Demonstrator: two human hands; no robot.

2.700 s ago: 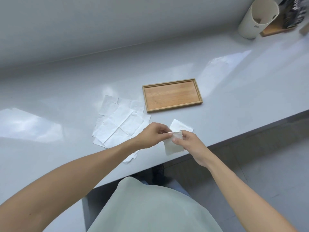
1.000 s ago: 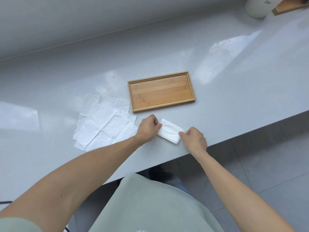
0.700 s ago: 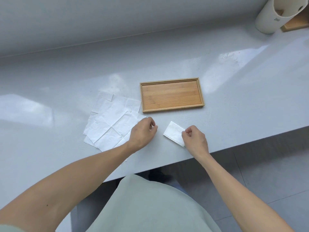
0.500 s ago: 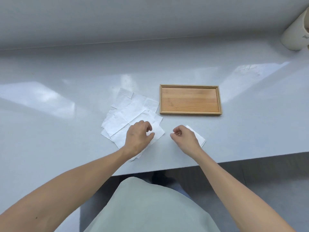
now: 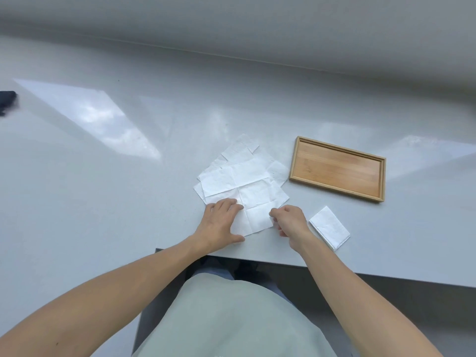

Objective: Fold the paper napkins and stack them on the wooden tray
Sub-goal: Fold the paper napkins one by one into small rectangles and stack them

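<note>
Napkins (image 5: 244, 181) lie unfolded under left hand (image 5: 221, 222); right hand (image 5: 289, 220) pinches a corner.

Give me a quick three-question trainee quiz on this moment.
1. True or false: the wooden tray holds a folded napkin.
2. Which of the hands lies flat on the pile of unfolded napkins? A left hand B right hand
3. Fill in: the folded napkin lies on the ___, right of the right hand.

Key: 1 false, the tray is empty. 2 A. 3 countertop.
</note>
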